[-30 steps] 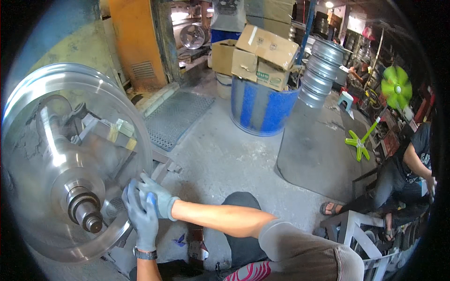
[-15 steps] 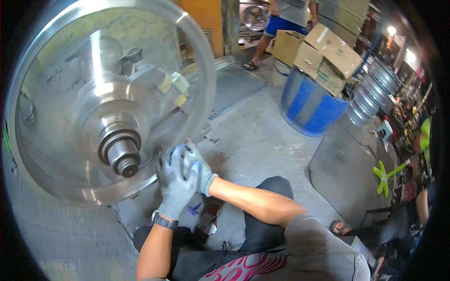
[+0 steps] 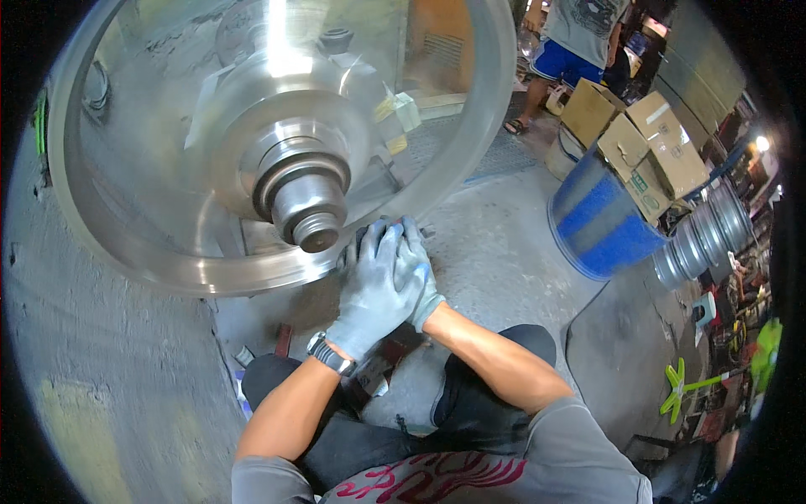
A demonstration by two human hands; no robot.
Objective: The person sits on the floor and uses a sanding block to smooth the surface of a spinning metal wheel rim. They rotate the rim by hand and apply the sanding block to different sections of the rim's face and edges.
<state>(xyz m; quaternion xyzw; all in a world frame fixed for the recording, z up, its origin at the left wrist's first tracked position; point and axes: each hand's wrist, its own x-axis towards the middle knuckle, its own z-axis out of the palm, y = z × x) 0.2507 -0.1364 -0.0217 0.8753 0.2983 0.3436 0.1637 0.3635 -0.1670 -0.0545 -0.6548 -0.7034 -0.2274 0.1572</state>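
Observation:
A large metal wheel rim [image 3: 214,277] spins before me, its middle blurred to see-through. It turns around a stepped, shiny spindle [image 3: 309,197]. Both my hands wear grey gloves and press together against the rim's near lower right edge. My left hand [image 3: 374,286], with a watch [image 3: 330,354] on its wrist, lies over part of my right hand [image 3: 420,273]. The fingers are bent toward the rim, close together. Something dark shows at the left fingertips, but what lies under the hands is hidden.
A blue drum [image 3: 592,214] topped with open cardboard boxes [image 3: 663,147] stands at the right. Behind it are stacked metal rims [image 3: 714,231]. Another person [image 3: 579,42] stands at the back. A green star-shaped stand [image 3: 674,391] is at the far right, and a grey wall [image 3: 92,336] at my left.
The view has shifted, so the wheel and my hands sit farther right and higher in it. My hands stay together at the rim's lower right, while the wheel keeps spinning.

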